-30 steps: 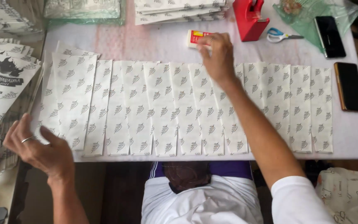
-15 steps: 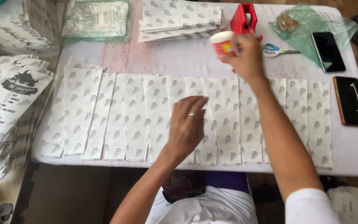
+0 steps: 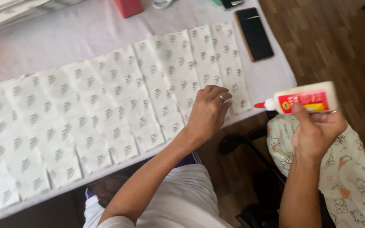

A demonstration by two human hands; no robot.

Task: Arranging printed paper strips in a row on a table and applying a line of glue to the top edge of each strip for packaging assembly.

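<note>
Right hand point(image 3: 317, 131) fingers curled around white glue bottle point(image 3: 305, 98), red nozzle pointing left, held off table edge. Left hand point(image 3: 208, 112) fingers together, bent, pressing patterned paper strips point(image 3: 119, 105) near table's point(image 3: 271, 74) front edge; fingertips partly hidden. Black phone point(image 3: 254, 33) beyond. Red object point(image 3: 128, 7) and paper stacks point(image 3: 17, 12) cut off at top.

We look steeply down from the head, close and tilted, over the table point(image 3: 77, 29) edge onto both hands, with no second view to overlap.
</note>
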